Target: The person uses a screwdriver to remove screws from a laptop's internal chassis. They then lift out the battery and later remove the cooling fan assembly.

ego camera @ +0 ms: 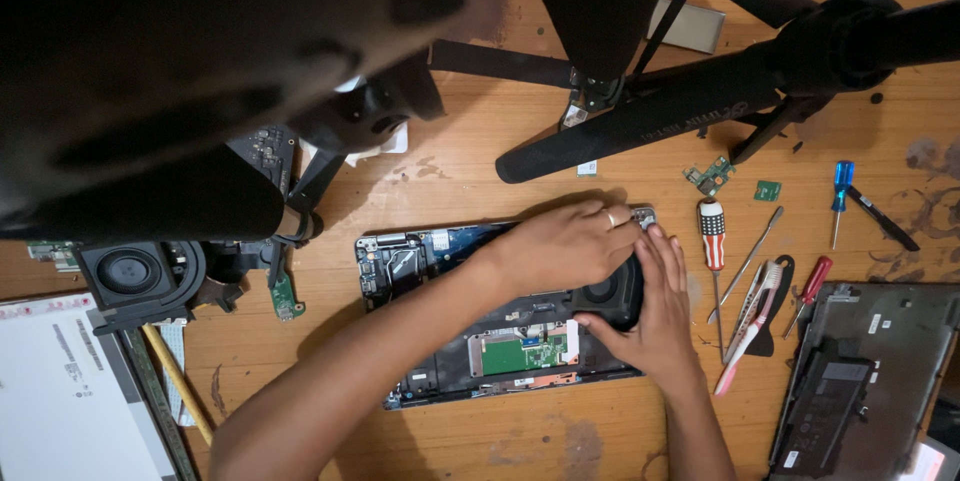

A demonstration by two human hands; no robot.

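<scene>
Wooden counter (560,441), worn and stained, carried the opened laptop base (440,271) at its middle, with its boards and a green circuit patch showing. Your left hand (565,246) lay curled over the right end of the base, fingers pressed down on the round black fan (610,293); a ring showed on one finger. Your right hand (655,316) cupped the same fan from below and from the side, fingers closed loosely round its edge, so both hands were gripping it rather than spread flat.

To seat or lift such a part well, you would have done best to keep the pressure even across both hands and to avoid prying at one corner, since I could not tell whether its screws or cable were free.

Just right of your hands lay a striped-handle screwdriver (711,236), a metal pry tool (752,256) and a red-handled screwdriver (812,286). A separate laptop cover with battery (850,381) lay farther right.
</scene>
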